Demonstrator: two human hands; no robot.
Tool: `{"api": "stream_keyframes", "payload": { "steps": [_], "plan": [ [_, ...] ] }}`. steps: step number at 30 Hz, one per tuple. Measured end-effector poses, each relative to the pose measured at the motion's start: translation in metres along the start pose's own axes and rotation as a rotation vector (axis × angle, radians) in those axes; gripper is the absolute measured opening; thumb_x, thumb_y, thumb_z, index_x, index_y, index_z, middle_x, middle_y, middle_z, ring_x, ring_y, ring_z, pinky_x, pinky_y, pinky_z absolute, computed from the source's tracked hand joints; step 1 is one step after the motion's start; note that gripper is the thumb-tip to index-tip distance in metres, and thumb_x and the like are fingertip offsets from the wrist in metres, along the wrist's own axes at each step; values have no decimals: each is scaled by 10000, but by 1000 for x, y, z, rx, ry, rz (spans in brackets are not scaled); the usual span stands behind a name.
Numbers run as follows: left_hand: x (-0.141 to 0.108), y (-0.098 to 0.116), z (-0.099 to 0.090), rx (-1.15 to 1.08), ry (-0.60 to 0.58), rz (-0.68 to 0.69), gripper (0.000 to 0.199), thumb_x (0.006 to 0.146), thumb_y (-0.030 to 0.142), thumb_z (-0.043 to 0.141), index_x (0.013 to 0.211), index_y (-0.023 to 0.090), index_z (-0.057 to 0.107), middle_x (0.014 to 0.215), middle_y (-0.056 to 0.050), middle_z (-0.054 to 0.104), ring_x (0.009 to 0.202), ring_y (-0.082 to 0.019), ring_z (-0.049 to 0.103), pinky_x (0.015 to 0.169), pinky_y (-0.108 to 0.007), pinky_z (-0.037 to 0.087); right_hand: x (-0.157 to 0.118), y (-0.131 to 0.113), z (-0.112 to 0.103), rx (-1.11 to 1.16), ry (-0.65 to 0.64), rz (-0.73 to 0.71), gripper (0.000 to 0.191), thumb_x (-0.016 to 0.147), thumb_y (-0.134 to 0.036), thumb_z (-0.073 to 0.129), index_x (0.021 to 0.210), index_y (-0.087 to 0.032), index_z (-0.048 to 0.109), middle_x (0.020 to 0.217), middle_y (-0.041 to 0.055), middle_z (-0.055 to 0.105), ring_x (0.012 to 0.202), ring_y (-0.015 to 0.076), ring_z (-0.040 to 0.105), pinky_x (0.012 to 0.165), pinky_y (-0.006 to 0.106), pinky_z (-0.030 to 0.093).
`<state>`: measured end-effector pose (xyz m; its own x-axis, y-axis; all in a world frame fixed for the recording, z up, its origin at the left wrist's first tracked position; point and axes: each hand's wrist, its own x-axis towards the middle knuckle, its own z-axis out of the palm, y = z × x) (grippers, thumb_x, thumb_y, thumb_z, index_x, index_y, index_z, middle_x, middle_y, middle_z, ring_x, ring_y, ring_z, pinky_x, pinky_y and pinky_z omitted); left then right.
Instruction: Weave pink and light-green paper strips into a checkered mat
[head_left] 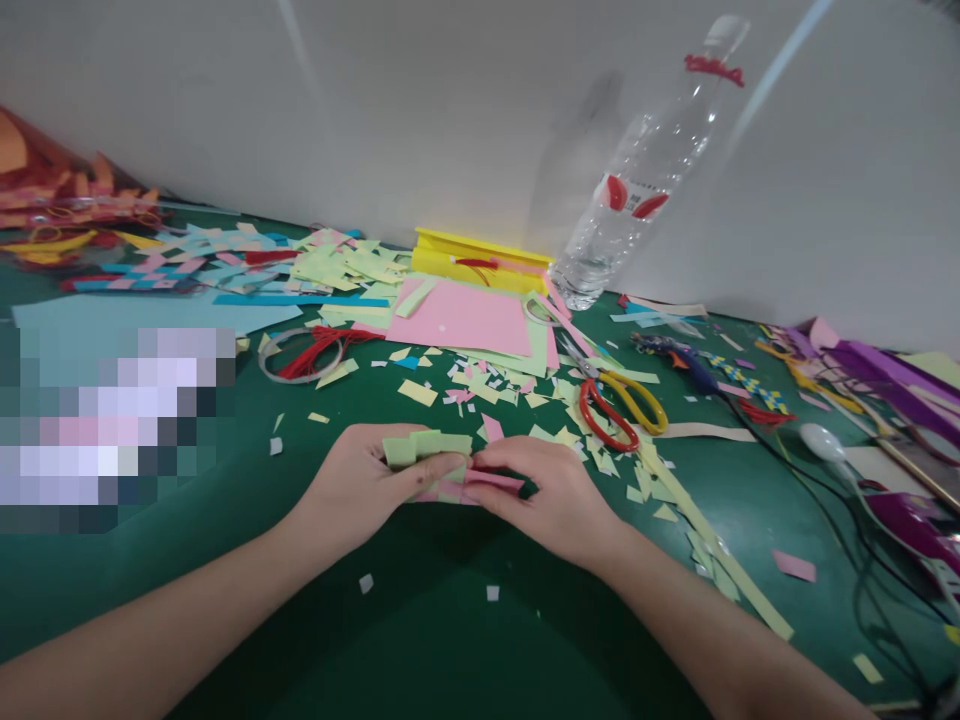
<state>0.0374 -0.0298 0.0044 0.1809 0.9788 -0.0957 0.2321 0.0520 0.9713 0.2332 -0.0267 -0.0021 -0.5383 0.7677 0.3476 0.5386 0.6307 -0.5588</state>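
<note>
Between my two hands is a small woven paper piece (450,488) of pale green and pink strips. My left hand (375,475) is closed on it, thumb across the front, with green strip ends standing up above the fingers. My right hand (551,490) pinches a pink strip (495,481) at the right side of the piece. Part of the weave is hidden behind the fingers. Beyond the hands lie scissors (611,405) with one red and one yellow handle loop, and a pile of pink paper sheets (461,318).
A clear plastic bottle (637,190) leans against the grey wall. Small paper scraps (480,380) litter the green table (360,660). A tape ring (300,357) with red cord sits left, a purple glue gun (907,520) with a black cable right. A blurred patch covers the far left.
</note>
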Motion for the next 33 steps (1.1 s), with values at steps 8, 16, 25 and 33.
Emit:
{"api": "stream_keyframes", "payload": {
  "steps": [8, 16, 25, 33],
  "plan": [
    [2, 3, 1, 71, 24, -20, 171, 668, 374, 692, 732, 240, 775, 737, -13, 754, 635, -181, 678, 497, -209, 533, 2, 2, -4, 6, -70, 19, 151, 861, -285, 606, 784, -206, 709, 708, -20, 720, 597, 105, 636, 562, 192, 424],
    [5, -1, -3, 156, 27, -20, 235, 691, 413, 664, 789, 233, 778, 668, -6, 739, 601, -180, 651, 492, -226, 508, 4, 3, -11, 156, -204, 175, 137, 767, -317, 705, 831, -197, 691, 758, -31, 702, 655, 95, 620, 593, 176, 415],
    [7, -5, -5, 244, 83, -36, 341, 673, 517, 658, 727, 194, 756, 734, -64, 734, 774, -274, 675, 551, -294, 528, 4, 11, -13, 277, -302, 332, 250, 795, -408, 646, 720, -170, 666, 630, -19, 632, 547, 93, 541, 488, 194, 388],
    [11, -12, -6, -110, 180, -71, 333, 659, 461, 749, 850, 188, 743, 861, -62, 744, 805, -243, 683, 616, -283, 555, 5, 12, -13, 657, -410, 533, 295, 745, -363, 705, 947, -148, 682, 745, 39, 698, 600, 109, 646, 476, 172, 503]
  ]
}}
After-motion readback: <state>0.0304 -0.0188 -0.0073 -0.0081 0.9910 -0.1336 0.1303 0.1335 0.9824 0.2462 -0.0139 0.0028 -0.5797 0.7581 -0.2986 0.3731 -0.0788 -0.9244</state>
